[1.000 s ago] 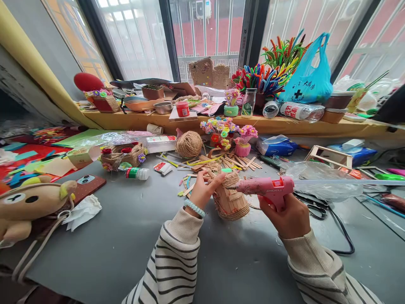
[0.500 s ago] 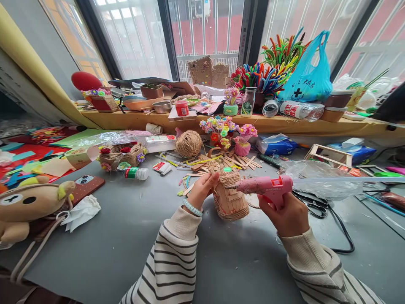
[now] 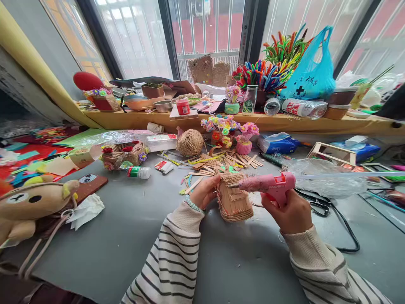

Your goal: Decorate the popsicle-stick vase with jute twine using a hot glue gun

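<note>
My left hand (image 3: 205, 191) is closed on the left side of a small craft piece (image 3: 236, 202) made of flat wooden sticks with twine wrapped around its edges. It is held tilted above the grey table. My right hand (image 3: 288, 211) grips the handle of a pink hot glue gun (image 3: 268, 184). The gun points left, its nozzle at the upper part of the craft piece; whether it touches cannot be told. A long clear glue stick (image 3: 341, 175) sticks out of the gun's back. My left fingertips are partly hidden behind the piece.
Behind the hands lie loose wooden sticks (image 3: 243, 160), a ball of twine (image 3: 190, 142) and pipe-cleaner flowers (image 3: 221, 126). Black scissors (image 3: 319, 207) and a black cable (image 3: 349, 236) are at the right. A plush bear (image 3: 34, 207), a phone (image 3: 91, 183) and crumpled tissue (image 3: 85, 211) lie left.
The view has shifted slightly. The craft piece has turned a little, showing more of its stick-covered face, and the glue gun's nozzle stays at its upper part.
</note>
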`<state>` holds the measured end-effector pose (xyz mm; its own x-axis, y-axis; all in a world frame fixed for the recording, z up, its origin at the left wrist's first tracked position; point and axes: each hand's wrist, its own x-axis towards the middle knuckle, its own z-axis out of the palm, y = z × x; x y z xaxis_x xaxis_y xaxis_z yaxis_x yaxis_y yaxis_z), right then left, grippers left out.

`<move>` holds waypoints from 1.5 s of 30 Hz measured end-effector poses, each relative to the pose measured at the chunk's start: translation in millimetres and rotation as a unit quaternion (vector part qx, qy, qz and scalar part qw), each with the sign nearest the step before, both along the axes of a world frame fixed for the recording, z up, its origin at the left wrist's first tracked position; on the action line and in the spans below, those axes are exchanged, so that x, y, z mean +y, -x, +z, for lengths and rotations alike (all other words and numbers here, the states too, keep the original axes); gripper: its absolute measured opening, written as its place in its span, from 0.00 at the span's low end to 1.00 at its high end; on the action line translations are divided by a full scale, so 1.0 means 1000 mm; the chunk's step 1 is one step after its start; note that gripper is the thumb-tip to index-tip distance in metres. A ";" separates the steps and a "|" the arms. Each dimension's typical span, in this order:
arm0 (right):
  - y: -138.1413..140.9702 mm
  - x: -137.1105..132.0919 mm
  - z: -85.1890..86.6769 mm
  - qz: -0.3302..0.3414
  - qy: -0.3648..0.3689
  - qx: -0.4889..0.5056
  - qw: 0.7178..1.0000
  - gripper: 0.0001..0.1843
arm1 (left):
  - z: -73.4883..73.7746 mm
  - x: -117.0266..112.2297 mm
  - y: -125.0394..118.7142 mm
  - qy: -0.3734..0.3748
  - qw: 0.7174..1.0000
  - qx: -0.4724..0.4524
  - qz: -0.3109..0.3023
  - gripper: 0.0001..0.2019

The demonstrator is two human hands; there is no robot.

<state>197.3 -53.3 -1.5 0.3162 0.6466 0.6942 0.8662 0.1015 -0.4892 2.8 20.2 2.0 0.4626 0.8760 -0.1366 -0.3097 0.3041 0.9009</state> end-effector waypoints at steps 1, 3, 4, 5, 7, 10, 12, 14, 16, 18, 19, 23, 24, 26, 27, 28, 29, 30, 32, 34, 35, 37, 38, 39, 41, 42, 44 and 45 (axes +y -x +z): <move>0.000 0.000 0.000 -0.003 -0.002 -0.005 1.000 0.16 | -0.001 0.001 -0.001 0.000 1.000 -0.001 -0.001 0.20; 0.000 0.001 0.000 -0.008 -0.003 -0.013 1.000 0.16 | -0.002 0.001 -0.002 -0.003 1.000 -0.003 -0.001 0.21; -0.001 0.001 -0.001 -0.010 -0.002 -0.016 1.000 0.17 | -0.003 0.001 -0.002 -0.005 1.000 -0.004 -0.001 0.21; -0.001 0.001 -0.001 -0.011 0.000 -0.019 1.000 0.17 | -0.003 0.000 -0.003 -0.006 1.000 -0.007 -0.003 0.21; -0.001 0.002 -0.001 -0.011 0.002 -0.022 1.000 0.16 | -0.004 -0.001 -0.004 -0.013 1.000 -0.018 -0.013 0.23; -0.001 0.002 -0.001 -0.010 0.007 -0.027 1.000 0.15 | -0.004 -0.002 -0.005 -0.039 0.997 -0.042 -0.042 0.24; -0.001 0.002 -0.001 -0.011 0.011 -0.032 0.999 0.15 | -0.004 -0.002 -0.006 -0.052 0.996 -0.055 -0.056 0.25; -0.002 0.001 -0.001 -0.014 0.013 -0.034 0.999 0.16 | -0.005 -0.002 -0.006 -0.053 0.995 -0.061 -0.060 0.24; -0.002 0.000 -0.001 -0.016 0.014 -0.031 0.999 0.16 | -0.006 -0.001 -0.006 -0.049 0.995 -0.065 -0.060 0.23; -0.002 0.000 -0.001 -0.012 0.013 -0.025 1.000 0.18 | -0.007 0.000 -0.006 -0.049 0.994 -0.075 -0.058 0.23; -0.002 0.000 0.000 -0.009 0.012 -0.023 1.000 0.19 | -0.006 0.000 -0.006 -0.052 0.994 -0.082 -0.059 0.22; -0.001 -0.001 0.001 -0.014 0.005 -0.028 0.999 0.18 | -0.004 -0.001 -0.007 -0.070 0.990 -0.100 -0.073 0.20; 0.000 -0.001 0.002 -0.018 0.003 -0.031 0.999 0.16 | -0.004 -0.001 -0.007 -0.071 0.989 -0.101 -0.077 0.20; 0.001 -0.001 0.002 -0.022 -0.004 -0.037 0.999 0.13 | -0.004 0.000 -0.007 -0.074 0.989 -0.104 -0.080 0.20; 0.001 -0.001 0.003 -0.024 -0.007 -0.039 0.999 0.11 | -0.004 0.001 -0.008 -0.075 0.988 -0.105 -0.079 0.20; 0.001 -0.001 0.003 -0.026 -0.009 -0.041 0.999 0.10 | -0.005 0.001 -0.008 -0.076 0.988 -0.106 -0.079 0.20; 0.001 -0.001 0.003 -0.027 -0.011 -0.044 0.999 0.09 | -0.005 0.001 -0.008 -0.077 0.988 -0.107 -0.078 0.20; 0.002 -0.001 0.003 -0.029 -0.012 -0.046 0.998 0.08 | -0.005 0.002 -0.008 -0.078 0.988 -0.106 -0.077 0.20; 0.002 -0.001 0.002 -0.032 -0.016 -0.049 0.998 0.07 | -0.005 0.002 -0.009 -0.080 0.989 -0.102 -0.074 0.19; 0.002 -0.001 0.002 -0.031 -0.022 -0.052 0.998 0.07 | -0.004 0.001 -0.009 -0.081 0.989 -0.100 -0.071 0.18; 0.002 -0.001 0.002 -0.030 -0.024 -0.053 0.998 0.07 | -0.004 0.001 -0.009 -0.079 0.989 -0.100 -0.070 0.19; 0.002 -0.002 0.002 -0.033 -0.022 -0.056 0.998 0.07 | -0.003 0.001 -0.009 -0.070 0.991 -0.099 -0.063 0.20; 0.002 -0.002 0.002 -0.035 -0.019 -0.057 0.998 0.07 | -0.003 0.000 -0.009 -0.065 0.991 -0.097 -0.060 0.20; 0.003 -0.002 0.003 -0.036 -0.015 -0.057 0.998 0.07 | -0.003 0.000 -0.009 -0.059 0.992 -0.095 -0.058 0.21; 0.003 -0.002 0.003 -0.033 -0.008 -0.056 0.998 0.07 | -0.002 0.000 -0.009 -0.052 0.993 -0.093 -0.054 0.21; 0.003 -0.002 0.004 -0.031 -0.006 -0.056 0.998 0.06 | -0.002 -0.001 -0.009 -0.051 0.993 -0.093 -0.054 0.21; 0.003 -0.003 0.005 -0.028 -0.006 -0.056 0.998 0.06 | -0.001 -0.001 -0.009 -0.051 0.993 -0.095 -0.053 0.22; 0.003 -0.003 0.006 -0.027 -0.006 -0.057 0.998 0.06 | -0.001 -0.002 -0.009 -0.052 0.993 -0.096 -0.053 0.22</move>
<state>194.0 -56.2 4.3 0.2690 0.6215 0.7358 0.9209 0.0579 -0.3856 11.8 18.5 0.6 0.5612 0.8262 0.0503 -0.4492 0.2530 0.8568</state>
